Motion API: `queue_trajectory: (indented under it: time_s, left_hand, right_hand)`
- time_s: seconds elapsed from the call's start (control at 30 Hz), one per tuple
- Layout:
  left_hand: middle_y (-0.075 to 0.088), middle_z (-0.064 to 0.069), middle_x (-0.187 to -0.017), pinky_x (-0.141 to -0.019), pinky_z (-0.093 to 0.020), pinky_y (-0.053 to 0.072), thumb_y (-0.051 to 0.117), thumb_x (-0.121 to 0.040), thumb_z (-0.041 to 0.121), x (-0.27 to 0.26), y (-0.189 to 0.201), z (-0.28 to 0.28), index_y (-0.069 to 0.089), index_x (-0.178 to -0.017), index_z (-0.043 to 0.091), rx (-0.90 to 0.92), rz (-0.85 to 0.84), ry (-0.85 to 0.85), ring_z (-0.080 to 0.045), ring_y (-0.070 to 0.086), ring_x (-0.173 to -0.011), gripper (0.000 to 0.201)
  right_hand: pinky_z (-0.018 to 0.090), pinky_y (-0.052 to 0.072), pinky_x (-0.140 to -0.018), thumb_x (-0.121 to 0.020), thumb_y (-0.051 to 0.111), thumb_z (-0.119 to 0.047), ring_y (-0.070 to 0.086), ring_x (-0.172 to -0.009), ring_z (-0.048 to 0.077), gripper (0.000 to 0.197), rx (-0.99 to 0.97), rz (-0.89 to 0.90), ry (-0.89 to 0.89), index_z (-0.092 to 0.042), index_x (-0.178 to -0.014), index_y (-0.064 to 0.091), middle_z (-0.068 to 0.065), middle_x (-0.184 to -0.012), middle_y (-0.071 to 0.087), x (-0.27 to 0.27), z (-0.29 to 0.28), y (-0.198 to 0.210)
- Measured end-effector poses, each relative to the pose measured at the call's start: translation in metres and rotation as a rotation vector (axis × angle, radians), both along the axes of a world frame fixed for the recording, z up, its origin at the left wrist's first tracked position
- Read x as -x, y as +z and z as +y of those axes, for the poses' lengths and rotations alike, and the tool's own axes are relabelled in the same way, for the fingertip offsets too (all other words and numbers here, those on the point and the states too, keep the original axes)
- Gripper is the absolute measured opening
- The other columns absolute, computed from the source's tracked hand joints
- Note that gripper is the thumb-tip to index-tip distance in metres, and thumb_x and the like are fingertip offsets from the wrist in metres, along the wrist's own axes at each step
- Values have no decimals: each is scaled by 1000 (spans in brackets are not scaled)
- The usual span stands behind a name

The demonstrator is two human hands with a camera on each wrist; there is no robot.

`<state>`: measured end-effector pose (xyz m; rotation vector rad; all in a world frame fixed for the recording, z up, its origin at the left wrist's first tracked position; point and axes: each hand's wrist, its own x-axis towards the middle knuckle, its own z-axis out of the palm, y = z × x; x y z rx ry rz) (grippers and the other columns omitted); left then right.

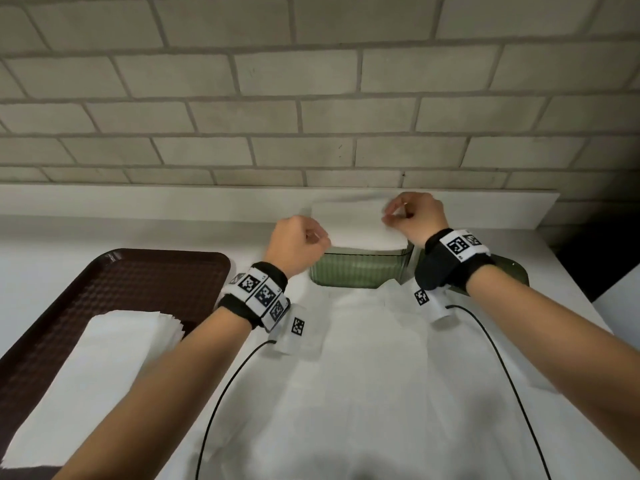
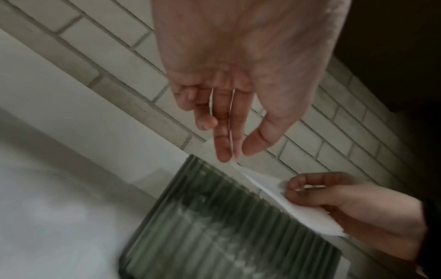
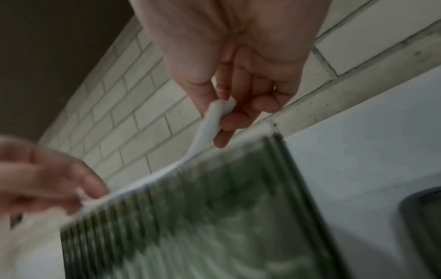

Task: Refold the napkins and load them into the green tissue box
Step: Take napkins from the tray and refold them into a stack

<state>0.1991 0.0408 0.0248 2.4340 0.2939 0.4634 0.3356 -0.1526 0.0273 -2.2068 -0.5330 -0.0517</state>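
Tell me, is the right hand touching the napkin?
Touching. The right wrist view shows the right hand pinching a napkin corner between thumb and fingers, above the green tissue box.

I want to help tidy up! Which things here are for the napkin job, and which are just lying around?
For the job: held napkin, green tissue box, napkin stack, left hand, right hand.

Just lying around: brown tray, dark lid.
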Motion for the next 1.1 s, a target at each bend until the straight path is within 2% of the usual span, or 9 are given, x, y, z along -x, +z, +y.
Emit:
queue_trajectory:
  time_s: [0.13,0.27,0.43,0.53,0.67,0.73,0.87,1.0,1.1]
  left_hand:
    - [57,-3,-78,-69,-30,46,65,-81,24,12,-12,0,75,-89,19,-148,-39,-8,-22,54,-77,14]
    - [54,-6,-86,-66,-29,38,51,-83,5,20,-10,12,70,-90,10,-115,-64,213,-24,50,-79,20]
    - [61,-10,-114,-79,-33,50,56,-85,11,37,-31,33,64,-103,11,-267,632,91,-29,61,-97,20]
    - [38,-3,-137,-101,-35,46,79,-69,32,52,-47,30,44,-139,24,-224,837,-177,-23,47,-125,78]
    - [16,-7,-156,-108,-44,42,82,-58,43,60,-55,12,12,-153,36,-364,923,-282,-29,29,-140,118]
    - [17,-12,-155,-103,-45,46,75,-63,46,59,-59,7,7,-154,36,-425,934,-283,-36,32,-136,114]
    - [38,-16,-137,-92,-46,49,56,-88,41,65,-70,0,22,-150,20,-611,819,-281,-45,47,-115,74]
    - [57,-16,-120,-86,-39,51,42,-90,0,69,-72,8,53,-129,9,-625,630,-206,-36,61,-103,42]
    - [64,-10,-88,-68,-33,43,45,-89,-1,72,-38,23,64,-91,5,-421,483,-146,-31,61,-81,20]
  right_hand:
    - [28,43,-75,-81,71,-20,49,-67,19,4,331,-50,74,-22,-83,68,-10,-58,43,-1,0,-17]
    - [37,27,-87,-84,67,-37,53,-86,22,9,472,-110,113,-29,-87,64,-11,-64,45,-1,0,-21]
    - [45,24,-94,-85,54,-60,41,-117,25,30,584,-259,135,-33,-95,65,-3,-114,61,11,0,-11]
    - [44,30,-95,-86,56,-52,49,-110,22,24,437,-395,200,-29,-89,64,-5,-112,60,45,3,1]
    - [33,52,-77,-79,67,-50,60,-78,10,25,535,-47,536,-28,-91,66,-12,-86,64,110,3,-5]
    - [33,53,-81,-69,71,-58,62,-88,16,47,761,49,606,-25,-102,66,-7,-99,64,140,-2,-18]
    - [33,44,-70,-65,73,-61,57,-95,30,66,1045,-134,699,-13,-109,57,7,-106,59,178,-9,-40]
    - [33,37,-66,-78,67,-41,57,-92,34,52,1056,-188,707,-3,-111,54,16,-109,56,189,-5,-48]
    - [35,41,-71,-87,58,-26,59,-95,37,29,1006,-177,722,-3,-105,57,18,-110,58,184,-5,-48]
